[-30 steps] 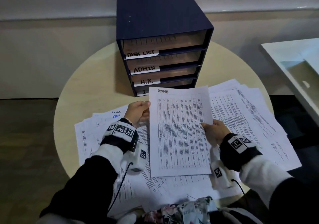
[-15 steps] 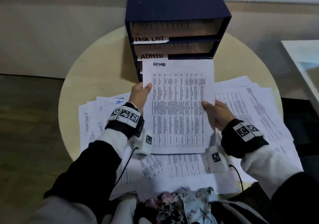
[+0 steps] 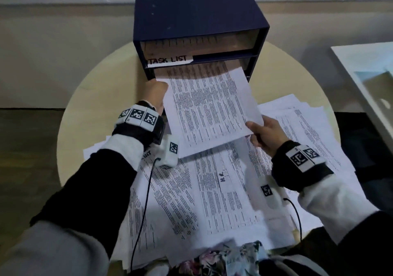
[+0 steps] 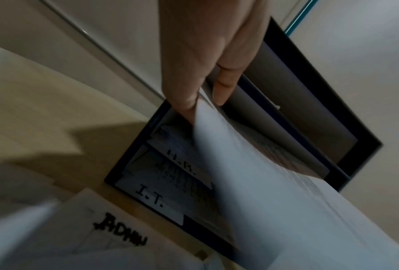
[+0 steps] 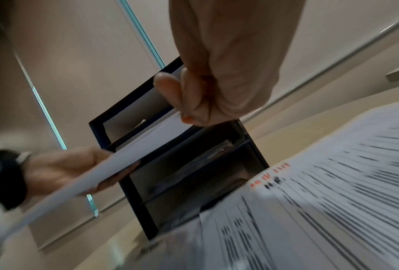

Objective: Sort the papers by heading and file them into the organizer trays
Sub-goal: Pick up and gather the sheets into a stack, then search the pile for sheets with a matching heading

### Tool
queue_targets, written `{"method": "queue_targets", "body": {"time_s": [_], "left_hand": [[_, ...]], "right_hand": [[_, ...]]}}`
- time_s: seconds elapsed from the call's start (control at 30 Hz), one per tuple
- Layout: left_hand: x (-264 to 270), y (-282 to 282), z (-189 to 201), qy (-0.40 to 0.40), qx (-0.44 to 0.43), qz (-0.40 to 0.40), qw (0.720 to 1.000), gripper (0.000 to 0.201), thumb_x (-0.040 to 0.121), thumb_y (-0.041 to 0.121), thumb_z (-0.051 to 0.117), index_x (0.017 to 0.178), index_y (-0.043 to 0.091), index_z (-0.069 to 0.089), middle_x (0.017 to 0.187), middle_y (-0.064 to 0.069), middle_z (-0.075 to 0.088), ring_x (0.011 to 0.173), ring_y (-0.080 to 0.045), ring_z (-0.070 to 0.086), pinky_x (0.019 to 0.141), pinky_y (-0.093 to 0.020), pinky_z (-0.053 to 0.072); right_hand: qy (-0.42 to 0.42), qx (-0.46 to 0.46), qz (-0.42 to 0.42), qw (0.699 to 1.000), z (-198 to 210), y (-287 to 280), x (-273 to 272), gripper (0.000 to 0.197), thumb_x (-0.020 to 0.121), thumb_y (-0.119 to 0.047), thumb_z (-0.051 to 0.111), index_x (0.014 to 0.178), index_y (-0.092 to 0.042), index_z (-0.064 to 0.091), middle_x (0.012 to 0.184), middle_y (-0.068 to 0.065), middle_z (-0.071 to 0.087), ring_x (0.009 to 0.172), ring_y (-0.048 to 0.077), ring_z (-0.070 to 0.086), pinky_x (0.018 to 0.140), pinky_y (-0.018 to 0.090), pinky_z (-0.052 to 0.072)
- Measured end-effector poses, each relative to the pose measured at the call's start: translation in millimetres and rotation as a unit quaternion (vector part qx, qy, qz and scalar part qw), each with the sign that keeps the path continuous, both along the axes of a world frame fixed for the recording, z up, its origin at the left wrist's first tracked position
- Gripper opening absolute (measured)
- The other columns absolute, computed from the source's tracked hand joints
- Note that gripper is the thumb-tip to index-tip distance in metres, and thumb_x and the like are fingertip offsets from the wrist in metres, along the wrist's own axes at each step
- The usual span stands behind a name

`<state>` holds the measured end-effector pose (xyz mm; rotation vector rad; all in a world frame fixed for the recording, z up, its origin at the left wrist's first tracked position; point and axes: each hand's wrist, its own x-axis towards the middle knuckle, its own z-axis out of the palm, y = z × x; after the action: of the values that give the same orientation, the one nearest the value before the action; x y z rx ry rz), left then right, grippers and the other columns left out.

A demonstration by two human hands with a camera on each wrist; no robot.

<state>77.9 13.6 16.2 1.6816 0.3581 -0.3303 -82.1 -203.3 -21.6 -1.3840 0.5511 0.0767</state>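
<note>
Already both the left hand and right hand pinch one white printed sheet half inside the dark blue organizer at upper centre, while many loose papers wait on the round pale surface.

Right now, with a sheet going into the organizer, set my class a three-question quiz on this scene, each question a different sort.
1. True or false: the sheet is entering the slot directly under the TASK LIST label.
2. How many hands hold it? A) one B) two
3. Fill in: the lowest tray label in the left wrist view reads ____.

Key: 1 true; 2 B, left hand and right hand; 3 I.T.
</note>
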Motion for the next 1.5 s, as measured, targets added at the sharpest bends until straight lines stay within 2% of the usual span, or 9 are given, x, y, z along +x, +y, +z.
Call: {"method": "queue_targets", "body": {"time_s": [0.2, 0.3, 0.43, 0.57, 0.77, 0.87, 0.97, 1.2, 1.5], "left_hand": [[-19.3, 11.8, -2.4, -0.055, -0.017, -0.022, 0.998, 0.026, 0.097, 0.009, 0.039, 0.117, 0.004, 0.055, 0.115, -0.01, 0.061, 0.101, -0.026, 0.062, 0.085, -0.038, 0.055], [-23.0, 19.7, -3.7, -0.09, -0.007, -0.001, 0.996, 0.031, 0.101, 0.014, 0.03, 0.127, 0.005, 0.045, 0.104, -0.004, 0.061, 0.069, -0.01, 0.064, 0.059, -0.02, 0.054], [-27.8, 25.5, -7.9, -0.174, 0.113, -0.005, 0.978, 0.021, 0.098, 0.013, 0.037, 0.108, 0.013, 0.056, 0.097, -0.006, 0.061, 0.076, -0.017, 0.061, 0.08, -0.038, 0.052], [-28.3, 21.0, -10.5, -0.322, 0.292, -0.119, 0.893, 0.026, 0.092, 0.002, 0.044, 0.113, -0.004, 0.058, 0.131, -0.019, 0.042, 0.122, -0.026, 0.044, 0.095, -0.009, 0.024], [-3.4, 6.0, -16.7, -0.305, 0.494, -0.294, 0.759, 0.041, 0.094, 0.02, 0.042, 0.129, -0.002, 0.044, 0.135, -0.022, 0.039, 0.125, -0.036, 0.035, 0.105, -0.04, 0.023], [10.1, 1.6, -12.2, -0.277, 0.48, -0.305, 0.774, 0.036, 0.097, 0.019, 0.038, 0.124, -0.004, 0.044, 0.124, -0.024, 0.049, 0.114, -0.036, 0.046, 0.095, -0.041, 0.03], [16.8, 0.9, -12.5, -0.241, 0.456, -0.319, 0.795, 0.037, 0.098, 0.022, 0.037, 0.122, -0.005, 0.042, 0.122, -0.026, 0.051, 0.111, -0.038, 0.049, 0.092, -0.041, 0.036], [4.6, -5.6, -15.6, -0.225, 0.524, -0.336, 0.75, 0.043, 0.094, 0.028, 0.044, 0.128, 0.002, 0.034, 0.128, -0.02, 0.047, 0.121, -0.034, 0.042, 0.106, -0.044, 0.024], [-54.8, -49.6, -35.5, -0.212, 0.469, -0.319, 0.795, 0.048, 0.092, 0.019, 0.049, 0.135, 0.007, 0.034, 0.157, -0.012, -0.01, 0.145, -0.031, -0.003, 0.117, -0.046, 0.012]], "right_hand": [[-0.065, 0.066, -0.042, 0.995, 30.6, 16.7, 71.3, 0.022, 0.096, 0.008, 0.026, 0.104, -0.002, 0.045, 0.09, 0.015, 0.057, 0.035, 0.009, 0.052, 0.035, 0.015, 0.04], [-0.068, 0.083, -0.065, 0.992, 41.1, 27.1, 103.2, 0.028, 0.097, 0.006, 0.024, 0.12, -0.007, 0.035, 0.093, 0.019, 0.053, 0.043, 0.01, 0.061, 0.039, 0.015, 0.045], [-0.075, 0.104, -0.125, 0.984, 46.0, 35.9, 131.6, 0.041, 0.097, 0.008, 0.023, 0.127, -0.02, 0.021, 0.089, 0.015, 0.044, 0.048, 0.015, 0.064, 0.039, 0.016, 0.046], [-0.065, 0.091, -0.16, 0.981, 46.1, 40.2, 146.4, 0.057, 0.095, 0.01, 0.025, 0.145, -0.01, 0.005, 0.097, 0.018, 0.044, 0.05, 0.022, 0.064, 0.044, 0.022, 0.054], [0.013, -0.019, -0.152, 0.988, 41.4, 36.2, 156.8, 0.028, 0.096, 0.005, 0.028, 0.124, 0.006, 0.031, 0.082, 0.024, 0.064, 0.075, 0.026, 0.071, 0.054, 0.025, 0.056], [0.051, -0.045, -0.148, 0.987, 36.8, 34.5, 158.0, 0.032, 0.097, -0.002, 0.023, 0.126, 0.007, 0.033, 0.093, 0.027, 0.065, 0.062, 0.026, 0.067, 0.054, 0.029, 0.053], [0.062, -0.128, -0.097, 0.985, 32.5, 33.5, 161.8, 0.015, 0.092, 0.002, 0.027, 0.106, 0.001, 0.034, 0.051, 0.014, 0.056, 0.024, 0.015, 0.047, 0.03, 0.015, 0.036], [0.022, -0.114, -0.05, 0.992, 35.4, 18.7, 139.9, 0.018, 0.096, -0.005, 0.042, 0.08, -0.012, 0.045, 0.054, 0.007, 0.052, 0.03, 0.008, 0.051, 0.035, 0.021, 0.046], [0.089, -0.265, 0.044, 0.959, -7.4, -35.8, 66.0, 0.03, 0.092, -0.003, 0.049, 0.122, -0.004, 0.05, 0.065, 0.008, 0.058, 0.038, 0.006, 0.056, 0.046, 0.019, 0.042]]}}
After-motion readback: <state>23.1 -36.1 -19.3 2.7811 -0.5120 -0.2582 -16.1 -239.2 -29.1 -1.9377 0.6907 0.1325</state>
